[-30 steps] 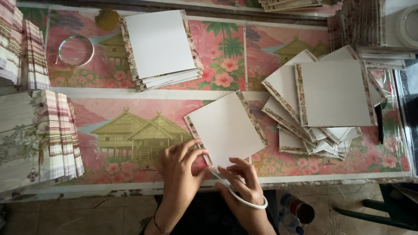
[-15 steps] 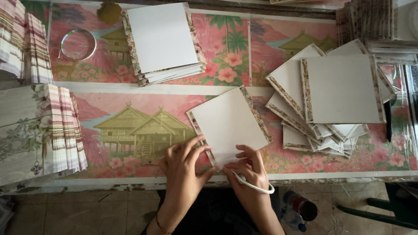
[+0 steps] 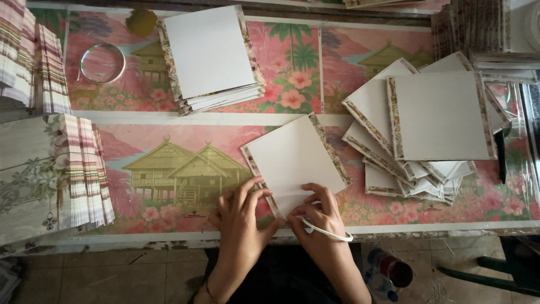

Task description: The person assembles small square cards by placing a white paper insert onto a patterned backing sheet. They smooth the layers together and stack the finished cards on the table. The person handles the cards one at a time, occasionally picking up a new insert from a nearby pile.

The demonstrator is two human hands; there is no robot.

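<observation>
Head view: both hands [image 3: 281, 217] still pressing card [image 3: 295, 160].

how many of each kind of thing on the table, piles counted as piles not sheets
Single white square card under both hands: 1
Piles of white square cards: 2, neat pile and fanned pile
Stacks of striped folded sheets: 2, upper and lower
Clear ring: 1
White loop at the right hand: 1
Total: 7

— How many piles of white cards around the single card [image 3: 292, 160]?
— Two: a neat stack [image 3: 211, 53] above-left of it, a fanned heap [image 3: 427, 124] to its right.
— Rings?
— One metal ring [image 3: 102, 63], far left of it.
</observation>
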